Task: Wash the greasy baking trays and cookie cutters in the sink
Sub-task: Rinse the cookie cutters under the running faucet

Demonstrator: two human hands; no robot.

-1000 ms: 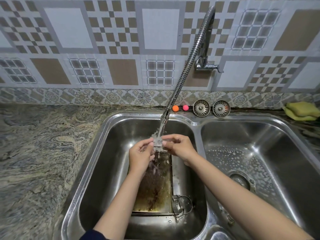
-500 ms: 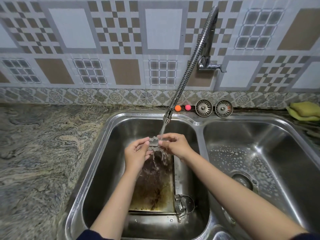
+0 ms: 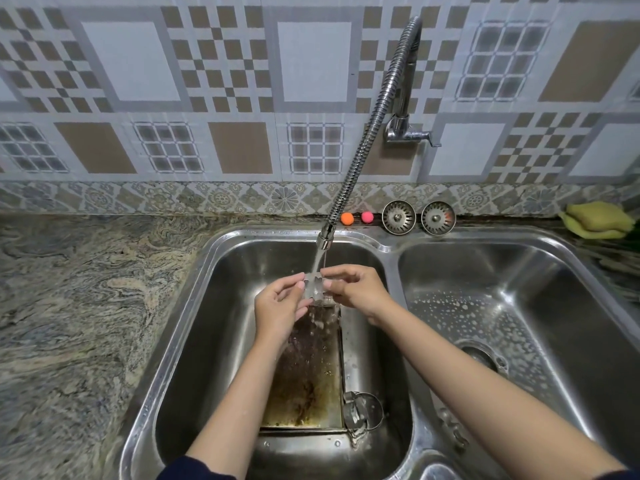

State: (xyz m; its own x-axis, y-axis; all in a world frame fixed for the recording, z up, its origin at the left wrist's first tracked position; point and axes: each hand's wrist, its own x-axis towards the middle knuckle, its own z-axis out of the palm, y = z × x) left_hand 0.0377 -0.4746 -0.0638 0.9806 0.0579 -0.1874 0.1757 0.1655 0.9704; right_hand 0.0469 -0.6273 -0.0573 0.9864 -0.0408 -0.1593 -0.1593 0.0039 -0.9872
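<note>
Double steel sink (image 3: 391, 244) set in a marbled stone surface (image 3: 79, 306), patterned tiles behind. Flexible faucet (image 3: 363, 147) hangs over the left basin, water running from its nozzle. Left hand (image 3: 278, 306) and right hand (image 3: 356, 287) meet under the stream, both over the left basin. Between them a small metal cookie cutter (image 3: 316, 289) with a scalloped edge: left grip pinched on its left side with thumb and fingertips, right grip pinched on its right side, fingers curled round it. Water strikes the cutter and falls onto the baking tray (image 3: 304, 382) lying on the basin floor below the hands; the tray's inside is brown and greasy. Just right of the tray's near corner, more cookie cutters (image 3: 363, 412) lie on the basin floor, one a round ring, touching the tray's edge. Right basin holds soap flecks around its drain (image 3: 479, 356). On the ledge behind the sink: an orange ball (image 3: 347, 218), a pink ball (image 3: 367, 217), two metal strainers (image 3: 398, 217) side by side. Yellow sponge (image 3: 597, 218) at the far right of the surface. Dark sleeves at the near edge.
</note>
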